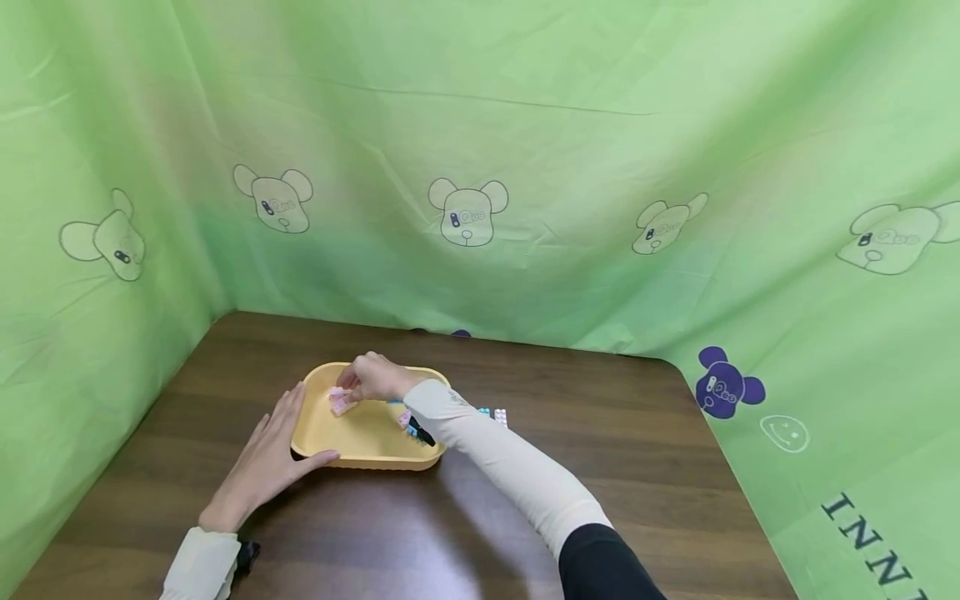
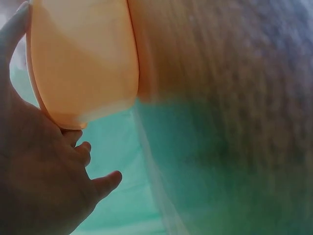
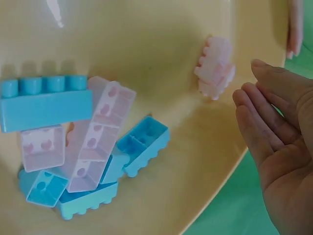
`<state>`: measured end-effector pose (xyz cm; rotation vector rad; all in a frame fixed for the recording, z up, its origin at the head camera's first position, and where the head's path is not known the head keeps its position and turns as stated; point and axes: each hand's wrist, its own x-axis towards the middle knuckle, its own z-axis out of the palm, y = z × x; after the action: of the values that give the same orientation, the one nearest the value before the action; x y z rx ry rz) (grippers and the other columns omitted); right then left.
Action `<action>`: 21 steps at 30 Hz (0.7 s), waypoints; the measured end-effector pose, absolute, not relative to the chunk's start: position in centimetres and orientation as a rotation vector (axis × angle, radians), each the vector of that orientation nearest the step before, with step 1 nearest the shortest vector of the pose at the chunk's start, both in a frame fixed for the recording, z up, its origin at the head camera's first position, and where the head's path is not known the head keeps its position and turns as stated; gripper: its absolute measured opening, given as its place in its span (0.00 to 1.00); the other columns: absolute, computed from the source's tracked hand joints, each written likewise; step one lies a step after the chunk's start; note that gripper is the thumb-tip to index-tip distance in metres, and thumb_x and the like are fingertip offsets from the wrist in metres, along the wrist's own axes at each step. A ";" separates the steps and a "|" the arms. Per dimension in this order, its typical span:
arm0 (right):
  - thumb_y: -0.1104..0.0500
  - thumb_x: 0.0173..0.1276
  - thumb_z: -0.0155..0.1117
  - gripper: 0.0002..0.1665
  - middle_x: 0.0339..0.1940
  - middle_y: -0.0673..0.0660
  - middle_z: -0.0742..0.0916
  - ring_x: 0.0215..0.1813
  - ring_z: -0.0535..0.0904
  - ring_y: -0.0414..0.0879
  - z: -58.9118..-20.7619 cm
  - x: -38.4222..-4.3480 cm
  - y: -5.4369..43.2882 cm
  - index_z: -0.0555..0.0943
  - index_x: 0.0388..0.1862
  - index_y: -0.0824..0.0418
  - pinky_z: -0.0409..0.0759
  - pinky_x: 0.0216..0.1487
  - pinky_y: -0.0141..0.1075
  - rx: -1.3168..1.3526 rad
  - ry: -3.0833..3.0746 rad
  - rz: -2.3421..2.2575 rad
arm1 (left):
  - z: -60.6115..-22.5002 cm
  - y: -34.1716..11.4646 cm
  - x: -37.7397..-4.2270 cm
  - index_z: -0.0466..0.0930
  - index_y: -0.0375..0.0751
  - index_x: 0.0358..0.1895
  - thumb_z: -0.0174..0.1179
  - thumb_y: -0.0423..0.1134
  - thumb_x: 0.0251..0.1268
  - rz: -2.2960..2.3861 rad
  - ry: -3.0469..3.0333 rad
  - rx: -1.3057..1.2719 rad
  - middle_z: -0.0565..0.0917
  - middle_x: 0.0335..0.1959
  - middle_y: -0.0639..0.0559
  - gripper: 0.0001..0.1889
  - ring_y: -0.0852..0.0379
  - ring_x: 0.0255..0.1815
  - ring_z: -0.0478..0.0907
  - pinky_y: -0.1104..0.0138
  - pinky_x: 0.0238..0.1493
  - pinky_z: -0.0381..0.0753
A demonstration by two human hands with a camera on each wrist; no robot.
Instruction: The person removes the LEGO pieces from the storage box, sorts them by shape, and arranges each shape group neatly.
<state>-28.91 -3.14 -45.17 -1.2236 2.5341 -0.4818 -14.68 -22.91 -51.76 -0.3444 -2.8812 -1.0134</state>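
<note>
My left hand rests against the yellow tray, fingers along its left side and thumb at the near edge. In the left wrist view those extended fingers lie along the tray's outer wall. Over the tray's left end is my right hand, close to a small clump of pale pink toy building bricks. The right wrist view shows a gap between its loosely bent fingers and the pink bricks; nothing is held.
Several blue bricks and pink bricks lie heaped at the tray's other end, partly hidden by my right sleeve in the head view. More bricks sit on the wooden table right of the tray. A green curtain hangs behind.
</note>
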 end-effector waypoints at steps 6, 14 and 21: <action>0.60 0.71 0.76 0.16 0.49 0.57 0.93 0.51 0.89 0.45 -45.8 -28.8 -3.4 0.90 0.55 0.65 0.80 0.51 0.22 -1.261 2.537 -0.419 | -51.7 -22.8 -14.7 0.36 0.42 0.88 0.70 0.65 0.65 -1.017 -2.884 -0.339 0.46 0.88 0.37 0.64 0.34 0.87 0.43 0.30 0.78 0.47; 0.55 0.72 0.76 0.16 0.49 0.54 0.93 0.49 0.88 0.41 -46.4 -28.7 -3.9 0.91 0.54 0.62 0.79 0.50 0.21 -1.351 2.539 -0.277 | -51.8 -22.7 -14.7 0.39 0.38 0.88 0.71 0.65 0.64 -1.004 -2.873 -0.347 0.48 0.87 0.37 0.63 0.33 0.86 0.45 0.31 0.78 0.48; 0.63 0.71 0.76 0.07 0.42 0.52 0.92 0.38 0.78 0.36 -46.6 -28.7 -4.5 0.93 0.46 0.60 0.73 0.41 0.21 -1.432 2.524 -0.162 | -51.8 -22.8 -14.7 0.38 0.38 0.88 0.70 0.66 0.64 -1.000 -2.884 -0.343 0.47 0.88 0.37 0.64 0.33 0.86 0.44 0.30 0.78 0.48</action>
<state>-28.73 -4.50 -46.63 -1.4324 2.5242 -0.1623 -14.67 -22.84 -51.83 -0.3428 -2.8838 -1.0005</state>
